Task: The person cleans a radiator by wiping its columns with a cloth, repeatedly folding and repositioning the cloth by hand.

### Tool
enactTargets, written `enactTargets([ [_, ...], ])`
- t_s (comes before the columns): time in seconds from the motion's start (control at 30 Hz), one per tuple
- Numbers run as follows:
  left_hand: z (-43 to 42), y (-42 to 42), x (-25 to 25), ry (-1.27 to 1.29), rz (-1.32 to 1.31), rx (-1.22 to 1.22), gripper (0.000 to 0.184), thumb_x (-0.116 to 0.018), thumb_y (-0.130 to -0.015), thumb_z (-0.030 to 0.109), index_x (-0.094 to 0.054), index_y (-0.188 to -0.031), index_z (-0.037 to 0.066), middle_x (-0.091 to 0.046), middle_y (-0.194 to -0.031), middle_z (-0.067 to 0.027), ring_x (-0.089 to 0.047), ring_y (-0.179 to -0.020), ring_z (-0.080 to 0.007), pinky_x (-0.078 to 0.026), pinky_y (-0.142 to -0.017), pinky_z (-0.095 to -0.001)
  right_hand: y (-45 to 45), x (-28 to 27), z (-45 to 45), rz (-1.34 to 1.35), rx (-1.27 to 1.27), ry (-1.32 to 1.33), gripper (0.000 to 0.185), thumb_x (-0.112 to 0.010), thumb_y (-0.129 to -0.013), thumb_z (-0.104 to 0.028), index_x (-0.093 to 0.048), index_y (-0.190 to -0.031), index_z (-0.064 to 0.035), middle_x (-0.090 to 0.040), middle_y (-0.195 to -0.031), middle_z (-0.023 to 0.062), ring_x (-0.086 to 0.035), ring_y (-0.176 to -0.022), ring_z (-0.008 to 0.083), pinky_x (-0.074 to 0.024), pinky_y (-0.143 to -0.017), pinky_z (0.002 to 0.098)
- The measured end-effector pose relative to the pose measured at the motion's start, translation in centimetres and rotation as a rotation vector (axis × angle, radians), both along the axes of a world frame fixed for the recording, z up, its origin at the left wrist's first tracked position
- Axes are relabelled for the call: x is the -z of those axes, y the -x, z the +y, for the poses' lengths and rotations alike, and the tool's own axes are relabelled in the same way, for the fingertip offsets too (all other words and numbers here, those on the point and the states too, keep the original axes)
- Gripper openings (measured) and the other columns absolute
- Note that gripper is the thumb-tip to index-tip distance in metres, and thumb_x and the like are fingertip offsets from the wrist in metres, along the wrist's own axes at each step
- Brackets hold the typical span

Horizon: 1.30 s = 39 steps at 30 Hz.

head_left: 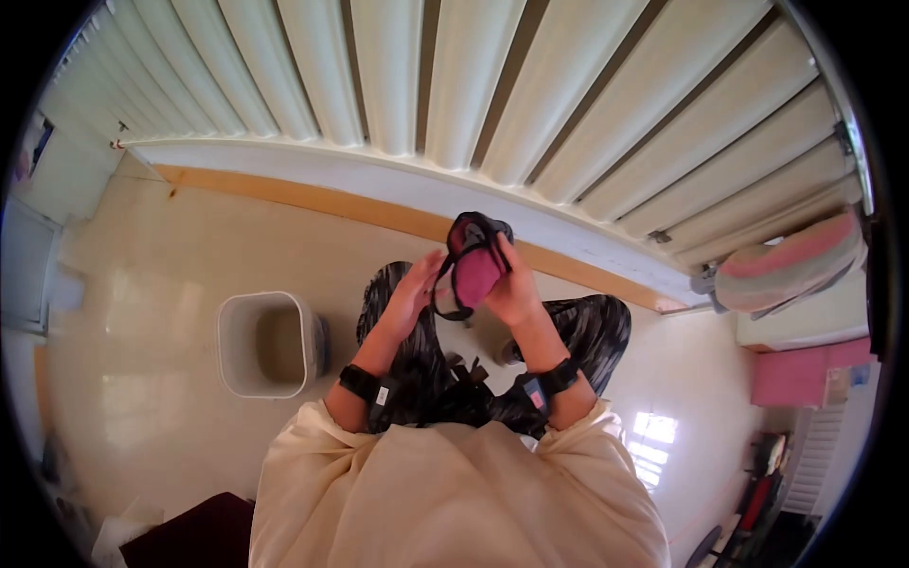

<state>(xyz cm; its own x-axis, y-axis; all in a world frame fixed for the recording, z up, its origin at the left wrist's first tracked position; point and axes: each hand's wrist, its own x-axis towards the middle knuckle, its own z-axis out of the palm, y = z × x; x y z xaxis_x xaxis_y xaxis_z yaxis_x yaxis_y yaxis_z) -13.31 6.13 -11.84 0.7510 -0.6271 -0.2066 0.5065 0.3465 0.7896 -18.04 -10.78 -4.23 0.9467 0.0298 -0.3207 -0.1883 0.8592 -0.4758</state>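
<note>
A pink and black item with a dark strap loop (476,265), perhaps a shoe or small bag, is held up in front of my knees. My right hand (514,284) grips its right side, fingers wrapped along the edge. On the left, my left hand (415,289) is beside the strap, its fingers apart; whether it touches the strap is hard to tell. Below both hands are my legs in dark patterned trousers (597,336). Each forearm wears a black band with a small device.
A white bin (225,346) stands on the glossy floor to the left. White radiator-like slats (379,76) run across the top, above an orange-brown strip. A grey and pink cushion-like thing (791,265) and a pink box (791,379) are at the right.
</note>
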Motion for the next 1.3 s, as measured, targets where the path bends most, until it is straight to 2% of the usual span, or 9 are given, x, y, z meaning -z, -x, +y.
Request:
enactTargets([
  [0.13,-0.4,0.2,-5.7,0.286,-0.056,0.091,0.059,-0.041,-0.095,0.048,-0.04,-0.134,0.004,-0.049,-0.131,-0.0075,-0.051,-0.117,-0.0184,-0.041,-0.095,-0.0311,-0.3,-0.8,1.1,0.052,0.009,0.146,0.046,-0.053,-0.092,-0.04,-0.052,-0.122,-0.0056,-0.062,-0.114,0.0061,-0.059,-0.103,0.0196,-0.0452,-0.091,0.0345],
  [0.3,-2.4,1.7,-5.6,0.059,0.011,-0.124,0.043,-0.059,-0.09,0.031,-0.048,-0.124,0.005,-0.06,-0.111,-0.0065,-0.06,-0.099,-0.0174,-0.049,-0.085,-0.0326,-0.1,0.4,1.2,-0.398,0.175,1.851,0.064,-0.067,-0.076,-0.027,-0.043,-0.127,0.0027,-0.048,-0.12,0.026,-0.049,-0.11,0.0432,-0.0409,-0.095,0.043],
  [0.4,-1.5,0.4,-5.7,0.078,0.13,-0.161,0.045,-0.065,-0.086,0.03,-0.051,-0.121,0.006,-0.063,-0.099,-0.0044,-0.062,-0.084,-0.0176,-0.051,-0.071,-0.0309,-0.3,-1.4,0.0,-0.48,-0.144,1.46,0.072,-0.07,-0.074,-0.032,-0.041,-0.132,-0.0006,-0.046,-0.124,0.0269,-0.046,-0.114,0.0431,-0.0403,-0.097,0.0429],
  [0.43,-1.3,-0.7,-6.8,0.083,0.103,-0.174,0.045,-0.065,-0.086,0.03,-0.051,-0.121,0.006,-0.063,-0.099,-0.0044,-0.062,-0.084,-0.0176,-0.051,-0.071,-0.0309,0.1,-3.2,-0.5,-0.403,-0.238,1.221,0.061,-0.07,-0.077,-0.019,-0.045,-0.129,-0.0021,-0.054,-0.121,0.0184,-0.05,-0.117,0.0309,-0.0446,-0.093,0.0375],
  [0.6,3.7,-4.0,-14.2,0.082,-0.135,-0.553,0.035,-0.061,-0.089,0.023,-0.055,-0.119,0.005,-0.064,-0.101,-0.0048,-0.062,-0.09,-0.0156,-0.053,-0.075,-0.03,0.2,5.7,-9.3,-0.474,0.166,1.99,0.04,-0.061,-0.073,-0.001,-0.06,-0.112,-0.0072,-0.062,-0.11,0.0092,-0.061,-0.09,0.0228,-0.0506,-0.077,0.0317],
  [0.8,7.4,-11.9,-31.2,-0.097,-0.907,-0.941,0.043,-0.072,-0.081,0.017,-0.05,-0.115,0.001,-0.061,-0.101,-0.0076,-0.061,-0.087,-0.0134,-0.052,-0.075,-0.0273,0.9,2.0,-8.0,-0.304,0.287,1.735,0.037,-0.06,-0.068,0.001,-0.062,-0.102,-0.0099,-0.065,-0.089,0.0052,-0.058,-0.061,0.0228,-0.0484,-0.059,0.0352],
  [0.97,7.3,-21.0,-42.4,-0.544,-1.337,-1.398,0.053,-0.076,-0.071,0.031,-0.051,-0.105,-0.001,-0.057,-0.091,-0.0119,-0.058,-0.083,-0.0299,-0.047,-0.073,-0.0375,0.8,3.2,-7.8,-0.323,0.27,1.76,0.028,-0.06,-0.072,-0.001,-0.065,-0.097,-0.0105,-0.066,-0.086,0.0049,-0.061,-0.065,0.0224,-0.0494,-0.06,0.0329],
  [1.13,2.0,-21.5,-45.0,-0.802,-1.318,-1.726,0.045,-0.074,-0.072,0.028,-0.049,-0.099,0.001,-0.052,-0.094,-0.0153,-0.052,-0.09,-0.0372,-0.044,-0.075,-0.0447,0.5,2.8,-7.6,-0.233,0.277,1.724,0.016,-0.064,-0.079,-0.01,-0.067,-0.095,-0.0101,-0.066,-0.083,0.008,-0.064,-0.069,0.023,-0.0507,-0.061,0.032],
  [1.3,-5.3,-16.5,-44.1,-0.606,-1.862,-1.634,0.048,-0.074,-0.067,0.014,-0.048,-0.105,0.003,-0.053,-0.101,-0.0148,-0.05,-0.097,-0.0362,-0.044,-0.08,-0.0432,0.1,4.2,-7.6,-0.323,0.181,1.686,0.014,-0.065,-0.083,-0.014,-0.066,-0.094,-0.0059,-0.067,-0.083,0.0093,-0.065,-0.062,0.0188,-0.0505,-0.058,0.0287],
])
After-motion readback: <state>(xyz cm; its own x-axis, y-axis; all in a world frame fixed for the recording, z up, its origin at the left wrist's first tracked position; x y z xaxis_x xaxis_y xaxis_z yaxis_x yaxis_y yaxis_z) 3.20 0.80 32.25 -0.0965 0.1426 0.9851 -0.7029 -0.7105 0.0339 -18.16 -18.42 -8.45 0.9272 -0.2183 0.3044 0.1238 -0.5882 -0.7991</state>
